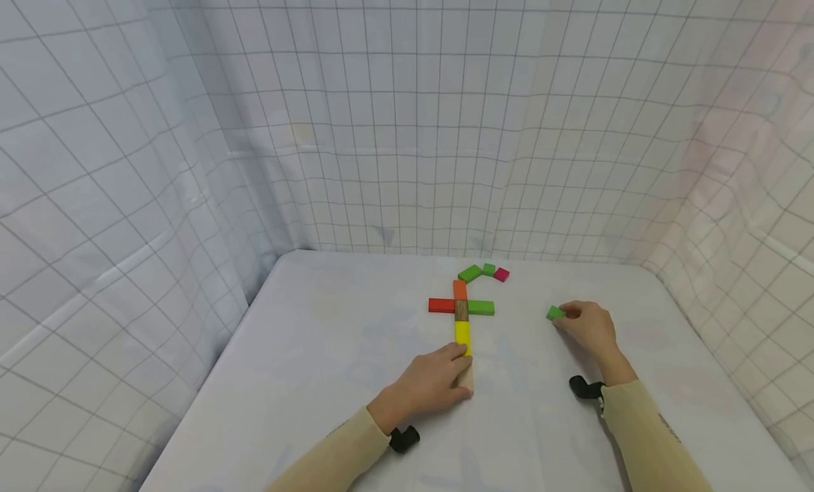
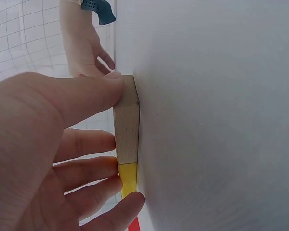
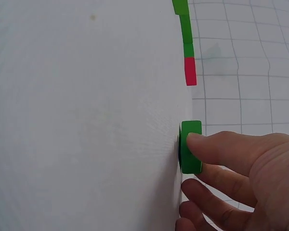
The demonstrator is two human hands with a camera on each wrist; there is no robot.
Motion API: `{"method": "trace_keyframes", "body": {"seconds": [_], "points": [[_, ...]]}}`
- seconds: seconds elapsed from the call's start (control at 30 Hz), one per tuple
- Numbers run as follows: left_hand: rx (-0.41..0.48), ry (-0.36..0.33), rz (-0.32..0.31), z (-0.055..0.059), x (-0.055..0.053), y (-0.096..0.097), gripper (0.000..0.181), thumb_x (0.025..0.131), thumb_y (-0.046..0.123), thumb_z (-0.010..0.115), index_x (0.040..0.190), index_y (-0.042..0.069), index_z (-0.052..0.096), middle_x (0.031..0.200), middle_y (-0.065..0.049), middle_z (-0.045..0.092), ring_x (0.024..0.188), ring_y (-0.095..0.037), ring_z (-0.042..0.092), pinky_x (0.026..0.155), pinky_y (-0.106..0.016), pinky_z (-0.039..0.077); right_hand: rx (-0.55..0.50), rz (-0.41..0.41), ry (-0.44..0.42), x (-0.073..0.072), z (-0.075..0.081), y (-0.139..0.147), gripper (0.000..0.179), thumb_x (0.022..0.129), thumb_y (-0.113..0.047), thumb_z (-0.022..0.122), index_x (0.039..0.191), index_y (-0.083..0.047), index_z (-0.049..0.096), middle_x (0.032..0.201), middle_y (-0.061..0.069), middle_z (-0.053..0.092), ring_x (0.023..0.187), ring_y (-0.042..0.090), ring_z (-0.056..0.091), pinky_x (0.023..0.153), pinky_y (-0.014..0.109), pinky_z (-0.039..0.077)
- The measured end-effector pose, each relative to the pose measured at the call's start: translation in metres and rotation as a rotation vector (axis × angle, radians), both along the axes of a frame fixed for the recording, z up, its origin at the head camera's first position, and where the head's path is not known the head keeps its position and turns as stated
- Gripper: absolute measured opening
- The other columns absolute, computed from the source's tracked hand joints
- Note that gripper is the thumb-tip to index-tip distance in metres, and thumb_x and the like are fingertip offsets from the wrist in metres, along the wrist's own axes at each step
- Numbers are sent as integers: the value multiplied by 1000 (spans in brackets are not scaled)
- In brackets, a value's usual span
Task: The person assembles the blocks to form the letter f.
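My left hand rests along the near end of a row of blocks. Its thumb touches the end of a plain wooden block, and its fingers spread along that block and the yellow block. Farther up the row come a brown block and an orange block. A red block lies left of the brown one, a green block right of it. Off to the right, my right hand pinches a small green block between thumb and fingers, close to the table.
Beyond the orange block, a longer green block, a small green block and a small crimson block form a curve bending right. The blocks lie on a white-covered table. White gridded cloth encloses its back and sides.
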State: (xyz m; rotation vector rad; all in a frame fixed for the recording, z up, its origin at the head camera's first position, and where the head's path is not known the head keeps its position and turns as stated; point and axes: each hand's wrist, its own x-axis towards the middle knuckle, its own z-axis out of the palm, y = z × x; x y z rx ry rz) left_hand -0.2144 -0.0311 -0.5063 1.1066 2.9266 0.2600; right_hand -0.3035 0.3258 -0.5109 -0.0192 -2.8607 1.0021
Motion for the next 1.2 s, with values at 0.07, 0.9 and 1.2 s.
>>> {"method": "trace_keyframes", "body": {"seconds": [0.07, 0.9, 1.2], "points": [[4, 0, -2, -1, 0, 0, 57, 95, 47, 67, 141, 15, 59, 146, 0, 49, 133, -11, 45, 97, -29, 49, -5, 3, -5, 0, 2, -1, 45, 90, -25, 75, 125, 2, 67, 115, 24, 67, 103, 40, 62, 83, 52, 48], [35, 13, -10, 2, 0, -3, 54, 94, 42, 69, 139, 13, 60, 144, -3, 51, 132, -13, 48, 94, -30, 51, 0, 18, 29, -9, 22, -13, 44, 90, -25, 75, 124, 1, 68, 112, 21, 69, 95, 35, 65, 71, 40, 50], [18, -1, -15, 1, 0, -1, 56, 95, 46, 68, 140, 13, 59, 145, -2, 49, 134, -12, 45, 97, -29, 49, -7, 10, 65, -16, 18, -19, 41, 89, -23, 75, 122, 0, 69, 110, 20, 71, 96, 36, 67, 74, 44, 52]]}}
